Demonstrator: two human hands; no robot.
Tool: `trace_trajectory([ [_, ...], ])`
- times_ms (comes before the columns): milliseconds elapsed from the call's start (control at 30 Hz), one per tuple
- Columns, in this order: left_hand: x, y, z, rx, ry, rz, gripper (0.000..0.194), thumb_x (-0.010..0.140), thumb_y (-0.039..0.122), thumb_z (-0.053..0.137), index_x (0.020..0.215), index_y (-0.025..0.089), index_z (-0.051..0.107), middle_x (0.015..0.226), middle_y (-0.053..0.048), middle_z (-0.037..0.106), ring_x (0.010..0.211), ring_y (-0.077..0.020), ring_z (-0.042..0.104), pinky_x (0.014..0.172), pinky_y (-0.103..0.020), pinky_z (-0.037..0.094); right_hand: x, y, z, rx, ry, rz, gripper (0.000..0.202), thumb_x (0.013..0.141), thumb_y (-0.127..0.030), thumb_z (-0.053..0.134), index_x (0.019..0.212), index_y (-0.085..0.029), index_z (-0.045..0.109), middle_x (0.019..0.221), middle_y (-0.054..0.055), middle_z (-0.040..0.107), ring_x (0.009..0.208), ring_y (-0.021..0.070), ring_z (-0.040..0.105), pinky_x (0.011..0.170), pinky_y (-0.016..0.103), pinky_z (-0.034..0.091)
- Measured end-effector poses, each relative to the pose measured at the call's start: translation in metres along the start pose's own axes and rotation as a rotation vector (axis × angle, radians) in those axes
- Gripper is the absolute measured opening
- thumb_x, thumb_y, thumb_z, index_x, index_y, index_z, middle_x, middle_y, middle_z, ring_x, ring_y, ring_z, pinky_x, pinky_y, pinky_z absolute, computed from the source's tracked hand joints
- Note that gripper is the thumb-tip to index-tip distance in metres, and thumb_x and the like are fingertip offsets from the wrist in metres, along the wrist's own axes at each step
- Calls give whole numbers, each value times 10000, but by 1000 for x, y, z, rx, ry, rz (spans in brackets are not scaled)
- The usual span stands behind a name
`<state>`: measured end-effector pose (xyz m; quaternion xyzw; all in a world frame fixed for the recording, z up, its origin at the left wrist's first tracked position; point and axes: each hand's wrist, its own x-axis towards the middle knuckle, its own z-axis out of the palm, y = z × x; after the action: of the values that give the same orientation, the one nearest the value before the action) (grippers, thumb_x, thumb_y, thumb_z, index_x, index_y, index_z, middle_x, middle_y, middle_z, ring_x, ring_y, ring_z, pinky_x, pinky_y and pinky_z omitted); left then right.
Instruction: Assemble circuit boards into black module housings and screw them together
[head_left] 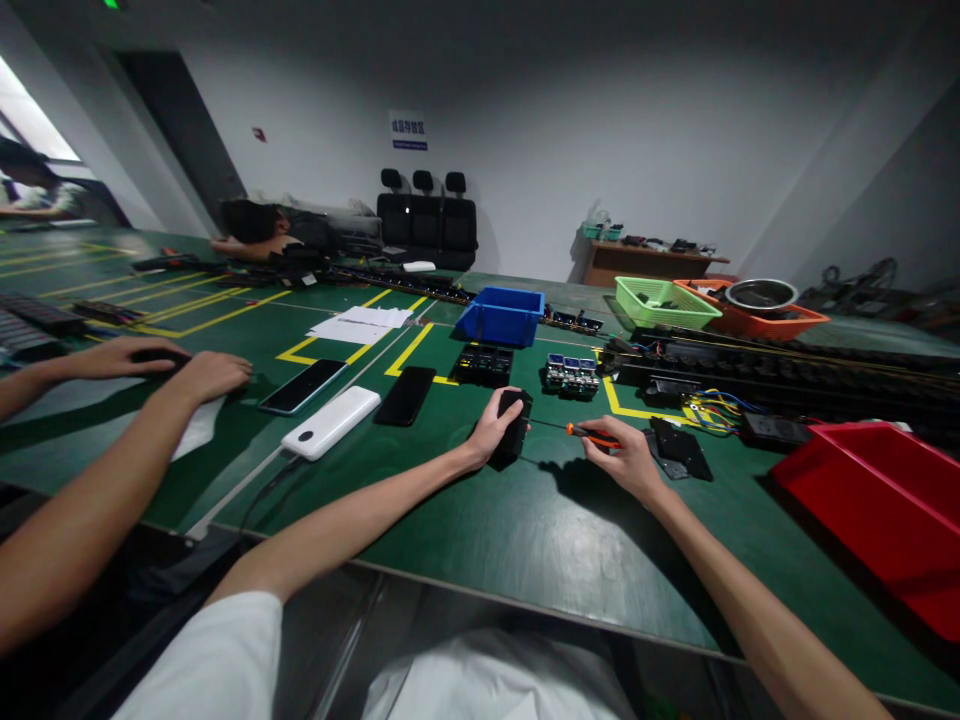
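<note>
From your head camera, your left hand (491, 428) wraps around a small black box (514, 422) standing on the green table (525, 530), just ahead of you. Your right hand (628, 462) pinches an orange-handled screwdriver (592, 433), its shaft pointing left with the tip at the box. A black plate (681, 448) lies just right of that hand, and a red bin (877, 515) sits further right. To your left lie a white power bank (331, 422) and two phones (406, 395). A co-worker's hands (161, 365) rest on the table at far left.
</note>
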<state>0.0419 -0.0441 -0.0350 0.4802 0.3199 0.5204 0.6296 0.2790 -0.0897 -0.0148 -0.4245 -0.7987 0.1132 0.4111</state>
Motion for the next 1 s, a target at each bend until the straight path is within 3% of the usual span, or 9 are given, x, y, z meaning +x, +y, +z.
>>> trace_trajectory([
  [233,-4,0,-2,118,-41,38,556,770,465,629,1231,243,409,889,-30,576,683,-149,630,502,-208,456,1,6,-2,24,-6,-39,216,862,-352,579,1002,-210,664,862,66,624,745,172,614,660,289,518],
  [433,-11,2,0,204,-58,135,798,614,240,776,1296,251,360,973,-30,574,765,-133,618,751,-292,502,1,9,-2,23,38,-39,230,844,-388,602,967,-214,687,846,70,645,722,180,618,658,309,526],
  [733,-8,-4,-3,307,-15,217,614,646,184,708,1184,230,417,1011,-28,522,826,-126,585,790,-288,485,-3,10,0,83,-9,44,253,817,-400,635,953,-198,703,921,82,723,800,219,675,714,324,532],
  [1000,-11,1,-1,270,-45,220,590,644,144,684,1157,224,403,972,-15,527,771,-112,589,768,-279,478,-1,3,2,194,-47,205,321,796,-453,634,901,-159,708,791,60,706,664,183,637,603,281,501],
])
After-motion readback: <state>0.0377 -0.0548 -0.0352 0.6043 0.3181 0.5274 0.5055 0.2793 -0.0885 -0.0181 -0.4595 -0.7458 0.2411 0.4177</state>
